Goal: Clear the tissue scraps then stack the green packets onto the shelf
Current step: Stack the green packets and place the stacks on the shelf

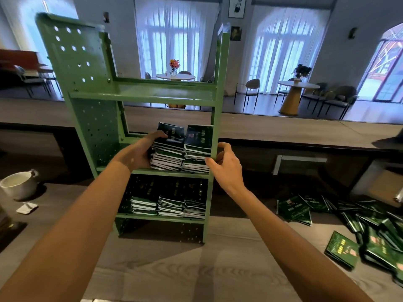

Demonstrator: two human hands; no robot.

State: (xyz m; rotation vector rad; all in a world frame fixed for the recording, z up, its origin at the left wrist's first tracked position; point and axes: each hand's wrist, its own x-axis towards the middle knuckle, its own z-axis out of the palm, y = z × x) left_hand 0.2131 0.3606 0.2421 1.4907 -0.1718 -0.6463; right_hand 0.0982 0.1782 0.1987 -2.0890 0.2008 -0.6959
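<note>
A green metal shelf (141, 94) stands on the wooden table in front of me. Its middle level carries two stacks of green packets (197, 149); the lower level carries three shorter stacks (170, 207). My left hand (139, 152) grips the left stack on the middle level, thumb on its top packet and fingers against its side. My right hand (224, 165) is at the shelf's right post, thumb and fingertips touching the front corner of the right stack. Several loose green packets (370, 227) lie scattered on the table at the right. A tissue scrap (26, 207) lies at the left.
A white cup (18, 185) stands at the left near the tissue scrap. A raised counter ledge (283, 127) runs behind the shelf. The shelf's top level (144, 92) holds nothing. Beyond the ledge are round tables, chairs and curtained windows.
</note>
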